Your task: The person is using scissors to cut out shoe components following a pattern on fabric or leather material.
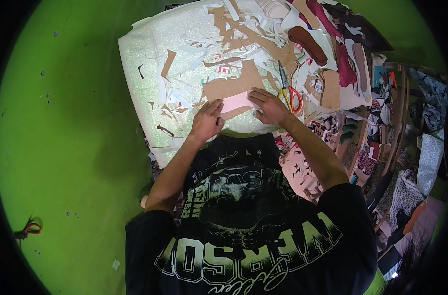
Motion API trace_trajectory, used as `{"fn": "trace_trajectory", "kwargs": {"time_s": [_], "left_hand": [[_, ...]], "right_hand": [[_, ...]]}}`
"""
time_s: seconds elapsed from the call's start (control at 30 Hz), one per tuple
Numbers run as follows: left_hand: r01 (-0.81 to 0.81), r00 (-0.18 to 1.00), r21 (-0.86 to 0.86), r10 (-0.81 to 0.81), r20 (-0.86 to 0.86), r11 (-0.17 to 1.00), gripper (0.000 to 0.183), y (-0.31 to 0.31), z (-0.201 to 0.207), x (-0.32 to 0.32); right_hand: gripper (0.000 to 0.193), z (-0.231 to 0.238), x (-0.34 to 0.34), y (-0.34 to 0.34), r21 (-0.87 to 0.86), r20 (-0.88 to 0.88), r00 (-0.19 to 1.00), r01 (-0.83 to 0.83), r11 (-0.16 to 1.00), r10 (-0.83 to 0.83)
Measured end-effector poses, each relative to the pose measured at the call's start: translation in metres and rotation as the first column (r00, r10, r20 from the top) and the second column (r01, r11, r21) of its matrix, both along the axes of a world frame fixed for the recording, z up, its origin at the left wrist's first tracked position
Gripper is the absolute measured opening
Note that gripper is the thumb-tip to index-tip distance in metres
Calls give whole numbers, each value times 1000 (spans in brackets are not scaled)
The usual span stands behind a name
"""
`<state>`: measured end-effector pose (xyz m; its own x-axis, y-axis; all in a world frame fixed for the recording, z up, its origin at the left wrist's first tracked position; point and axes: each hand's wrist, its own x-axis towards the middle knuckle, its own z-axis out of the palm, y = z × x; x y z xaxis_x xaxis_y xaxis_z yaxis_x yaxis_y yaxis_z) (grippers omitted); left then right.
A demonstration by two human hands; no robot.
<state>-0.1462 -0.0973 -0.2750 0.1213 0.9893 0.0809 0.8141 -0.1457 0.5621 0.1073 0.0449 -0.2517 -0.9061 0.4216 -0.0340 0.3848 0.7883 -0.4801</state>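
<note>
A pale pink strip of thin material lies over a brown board-like sheet with a cut, stepped edge. My left hand has its bent fingertips on the strip's left end. At the other end, my right hand grips the strip, its fingers curled over the edge. The sheet's lower part shows beneath the strip. Just beyond my right hand lie scissors with red and yellow handles, their dark blades pointing away from me.
The pale, shiny work table carries brown and white offcuts at its far side. Dark red and maroon shaped pieces are stacked at the far right. Shelves with fabric scraps stand right of the table, beside the green floor.
</note>
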Motion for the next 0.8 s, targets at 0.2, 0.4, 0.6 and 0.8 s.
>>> {"fn": "trace_trajectory", "kwargs": {"time_s": [0.2, 0.4, 0.6, 0.8], "left_hand": [[-26, 1000, -17, 25, -8, 1000, 35, 6, 4, 2], [-81, 993, -115, 90, 71, 990, 35, 8, 4, 2], [-255, 963, -40, 257, 79, 966, 35, 26, 6, -3], [-331, 938, -114, 340, 72, 937, 35, 33, 11, 3]], "right_hand": [[47, -4, 2, 14, -109, 31, 999, -41, 993, 45], [41, 10, -6, 31, -132, 67, 993, -91, 987, 101], [40, -6, -19, 39, -89, 51, 998, -18, 996, 22], [40, -17, -22, 42, -70, 12, 998, 67, 995, -66]]}}
